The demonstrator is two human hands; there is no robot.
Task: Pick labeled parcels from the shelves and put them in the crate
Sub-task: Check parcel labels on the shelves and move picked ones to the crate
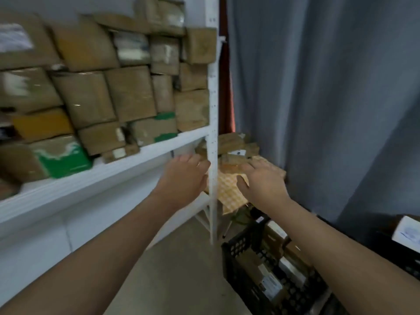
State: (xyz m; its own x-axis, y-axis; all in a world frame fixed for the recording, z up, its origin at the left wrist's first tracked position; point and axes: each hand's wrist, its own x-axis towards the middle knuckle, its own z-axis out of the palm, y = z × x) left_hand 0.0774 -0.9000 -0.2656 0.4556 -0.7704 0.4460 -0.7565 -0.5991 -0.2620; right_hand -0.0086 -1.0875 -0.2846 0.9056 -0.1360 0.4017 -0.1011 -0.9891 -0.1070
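Observation:
Many brown taped parcels (129, 92) are stacked on the white shelf (113, 169) at the upper left; some carry white labels or green print. A black perforated crate (247, 253) stands on the floor at the lower right with several labeled parcels (270, 285) inside. Both my arms are stretched forward. My left hand (184, 178) is open, fingers spread, just left of the white shelf post. My right hand (261, 180) is open too, right of the post, reaching toward a small pile of brown parcels (234, 146) on a checkered surface. Neither hand holds anything.
The upright white shelf post (213, 110) stands between my hands. A grey curtain (318, 87) hangs along the right side. A dark container with a white box (406, 233) sits at the far right. Bare floor (177, 269) lies below the shelf.

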